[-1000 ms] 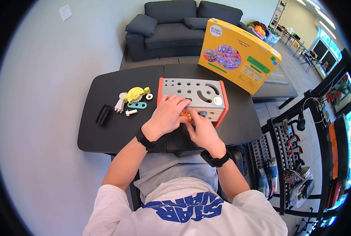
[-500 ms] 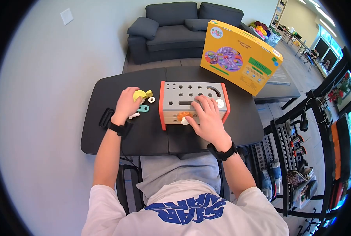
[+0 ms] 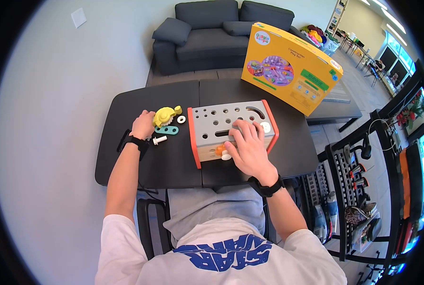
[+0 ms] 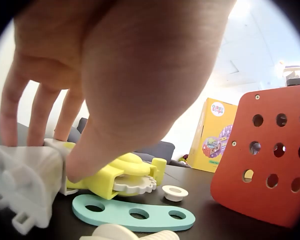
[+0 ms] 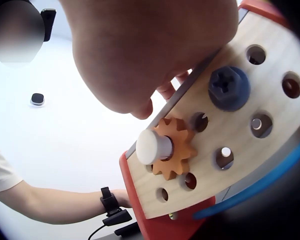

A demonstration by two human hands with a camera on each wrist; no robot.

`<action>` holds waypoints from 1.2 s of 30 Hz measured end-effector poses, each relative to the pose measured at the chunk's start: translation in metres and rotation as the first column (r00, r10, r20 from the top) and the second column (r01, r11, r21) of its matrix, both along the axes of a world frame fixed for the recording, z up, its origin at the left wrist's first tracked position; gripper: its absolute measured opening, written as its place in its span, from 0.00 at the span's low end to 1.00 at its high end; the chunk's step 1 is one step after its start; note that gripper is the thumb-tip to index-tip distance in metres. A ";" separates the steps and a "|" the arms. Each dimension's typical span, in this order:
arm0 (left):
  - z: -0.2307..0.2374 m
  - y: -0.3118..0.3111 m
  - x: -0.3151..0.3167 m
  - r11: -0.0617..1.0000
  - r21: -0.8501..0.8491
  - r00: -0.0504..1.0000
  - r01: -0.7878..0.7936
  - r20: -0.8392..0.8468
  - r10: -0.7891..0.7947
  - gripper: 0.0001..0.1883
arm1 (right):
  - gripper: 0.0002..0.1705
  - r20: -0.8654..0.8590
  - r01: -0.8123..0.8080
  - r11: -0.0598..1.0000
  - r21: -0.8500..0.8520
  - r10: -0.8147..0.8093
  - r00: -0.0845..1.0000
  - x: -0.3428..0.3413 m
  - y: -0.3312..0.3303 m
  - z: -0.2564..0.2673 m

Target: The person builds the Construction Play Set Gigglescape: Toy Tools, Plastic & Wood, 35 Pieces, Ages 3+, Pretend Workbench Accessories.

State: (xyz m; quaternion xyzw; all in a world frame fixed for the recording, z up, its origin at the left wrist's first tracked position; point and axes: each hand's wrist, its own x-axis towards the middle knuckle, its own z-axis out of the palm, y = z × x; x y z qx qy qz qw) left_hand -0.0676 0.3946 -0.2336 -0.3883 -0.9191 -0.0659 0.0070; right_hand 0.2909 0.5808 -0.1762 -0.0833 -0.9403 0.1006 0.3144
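"Orange gear [image 5: 183, 144] and white bolt [image 5: 147, 147] sit on the wooden front of the toy box [image 3: 204, 126]. Which step is in hand?"

"Probably fetching a loose piece. The person's left hand [image 3: 144, 126] reaches down over the pale grey piece [image 4: 27, 175], beside the yellow saw [image 4: 102, 181], fingers spread and almost straight."

"Gripped?"

"Can't tell; nothing shows how firmly thumb and fingers meet it. The right hand [image 3: 251, 148] lies loosely open on the box's top, seemingly steadying it."

"Next move?"

"It calls for a sure pinch, then a lift clear of saw and teal strip [image 4: 115, 215]."

"Hidden?"

"Most right fingers in the right wrist view, and the bolt's depth."
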 end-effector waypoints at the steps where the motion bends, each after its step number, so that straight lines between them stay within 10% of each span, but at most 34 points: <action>1: 0.000 0.001 -0.002 1.000 -0.005 1.000 -0.023 0.013 0.023 0.24 | 0.17 0.000 0.002 1.000 -0.002 -0.002 1.000 0.001 0.000 -0.001; 10: 0.019 0.000 0.011 0.928 0.371 0.997 0.022 -0.079 0.008 0.25 | 0.17 -0.010 -0.037 0.999 0.011 0.037 0.999 0.005 0.002 0.000; 17: 0.076 0.025 0.059 0.553 0.831 0.915 0.062 0.174 -0.364 0.28 | 0.19 -0.020 -0.031 0.999 0.027 0.032 0.999 0.004 0.002 -0.002; 24: 0.093 0.053 0.101 0.307 0.949 0.743 0.071 0.154 -0.651 0.28 | 0.19 -0.031 -0.031 0.999 0.028 0.032 0.999 0.005 0.002 -0.004; 36: 0.090 0.062 0.124 0.342 0.922 0.673 0.179 0.138 -0.726 0.23 | 0.18 -0.062 -0.024 0.999 0.034 0.026 0.998 0.004 0.002 -0.006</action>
